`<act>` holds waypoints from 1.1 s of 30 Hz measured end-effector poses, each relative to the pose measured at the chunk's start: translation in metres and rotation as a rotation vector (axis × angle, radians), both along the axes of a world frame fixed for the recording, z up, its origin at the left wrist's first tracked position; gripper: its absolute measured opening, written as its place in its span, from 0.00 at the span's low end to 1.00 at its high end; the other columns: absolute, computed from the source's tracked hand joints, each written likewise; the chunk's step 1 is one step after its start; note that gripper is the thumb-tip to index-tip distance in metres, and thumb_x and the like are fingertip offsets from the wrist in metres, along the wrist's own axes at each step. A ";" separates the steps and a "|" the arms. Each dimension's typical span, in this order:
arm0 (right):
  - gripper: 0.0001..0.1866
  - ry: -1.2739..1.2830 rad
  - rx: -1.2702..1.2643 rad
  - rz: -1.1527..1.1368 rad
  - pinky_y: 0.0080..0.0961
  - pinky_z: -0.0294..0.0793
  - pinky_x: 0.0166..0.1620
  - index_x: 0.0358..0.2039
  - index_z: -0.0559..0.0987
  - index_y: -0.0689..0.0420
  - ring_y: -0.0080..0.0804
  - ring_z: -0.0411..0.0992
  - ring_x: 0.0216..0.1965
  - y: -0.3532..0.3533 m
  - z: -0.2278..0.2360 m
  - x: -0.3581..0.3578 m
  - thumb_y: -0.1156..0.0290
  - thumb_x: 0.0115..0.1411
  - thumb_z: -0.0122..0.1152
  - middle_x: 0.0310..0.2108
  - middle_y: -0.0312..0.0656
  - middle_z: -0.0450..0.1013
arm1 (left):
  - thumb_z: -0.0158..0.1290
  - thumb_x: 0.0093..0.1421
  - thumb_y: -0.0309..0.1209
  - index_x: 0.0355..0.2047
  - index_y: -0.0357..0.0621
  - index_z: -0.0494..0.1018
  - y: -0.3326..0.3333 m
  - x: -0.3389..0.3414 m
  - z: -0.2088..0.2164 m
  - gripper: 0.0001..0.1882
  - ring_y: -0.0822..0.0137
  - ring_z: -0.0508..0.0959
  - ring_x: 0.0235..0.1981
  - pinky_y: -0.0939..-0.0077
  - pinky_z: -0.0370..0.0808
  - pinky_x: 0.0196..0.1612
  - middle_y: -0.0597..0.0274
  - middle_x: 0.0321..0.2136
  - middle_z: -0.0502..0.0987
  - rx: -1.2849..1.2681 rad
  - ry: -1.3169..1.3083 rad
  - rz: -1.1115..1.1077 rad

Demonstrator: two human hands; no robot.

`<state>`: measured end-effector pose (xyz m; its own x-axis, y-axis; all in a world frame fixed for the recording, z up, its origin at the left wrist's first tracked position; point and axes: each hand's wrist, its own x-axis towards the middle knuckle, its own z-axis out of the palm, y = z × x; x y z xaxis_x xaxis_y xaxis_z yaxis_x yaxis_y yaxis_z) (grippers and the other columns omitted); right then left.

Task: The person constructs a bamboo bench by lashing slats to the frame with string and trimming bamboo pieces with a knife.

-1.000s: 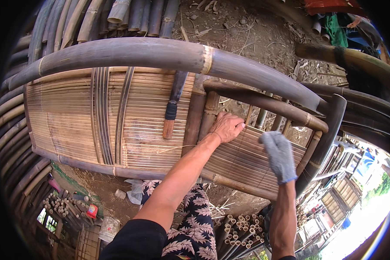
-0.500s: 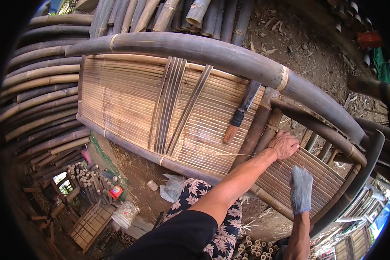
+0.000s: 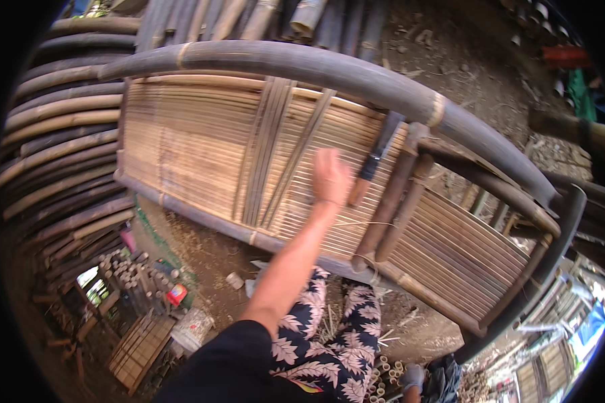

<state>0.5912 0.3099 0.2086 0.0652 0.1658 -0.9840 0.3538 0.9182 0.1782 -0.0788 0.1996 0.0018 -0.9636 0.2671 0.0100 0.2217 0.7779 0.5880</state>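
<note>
My left hand (image 3: 331, 176), smeared by motion, is over the bamboo slats (image 3: 202, 138) of a long bench-like frame. Close to its right lies a knife (image 3: 361, 191) with a dark blade and a wooden handle wrapped in black. Whether the fingers hold anything is not clear. Left of the hand, a group of thin split bamboo strips (image 3: 267, 161) lies across the slats, with more strips (image 3: 297, 161) at a slant beside it. My right hand (image 3: 413, 376), in a grey glove, is low near the bottom edge, away from the bench; its fingers are too indistinct to read.
A thick bamboo pole (image 3: 302, 67) arches along the bench's far side. Two short bamboo bars (image 3: 400, 208) divide off the right slatted section (image 3: 457, 248). Bamboo poles (image 3: 74, 121) are stacked at left. A white bucket (image 3: 192, 329) stands below left, near cut bamboo pieces (image 3: 131, 275).
My left hand has moved left from the right slatted section to beside the knife. My gloved right hand has left that section and dropped toward the lower edge.
</note>
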 end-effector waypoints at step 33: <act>0.20 1.125 0.256 -1.433 0.44 0.75 0.48 0.48 0.75 0.55 0.53 0.75 0.46 -0.087 -0.070 -0.428 0.59 0.58 0.61 0.40 0.53 0.76 | 0.49 0.68 0.32 0.41 0.39 0.77 -0.071 -0.021 0.193 0.11 0.69 0.75 0.18 0.75 0.74 0.25 0.63 0.19 0.74 0.102 -1.151 -0.174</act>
<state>0.1635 0.2224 0.1388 -0.3187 0.7177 -0.6192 0.7837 -0.1679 -0.5980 -0.0993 0.1290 0.1946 -0.3684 0.4445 -0.8165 -0.3840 0.7271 0.5691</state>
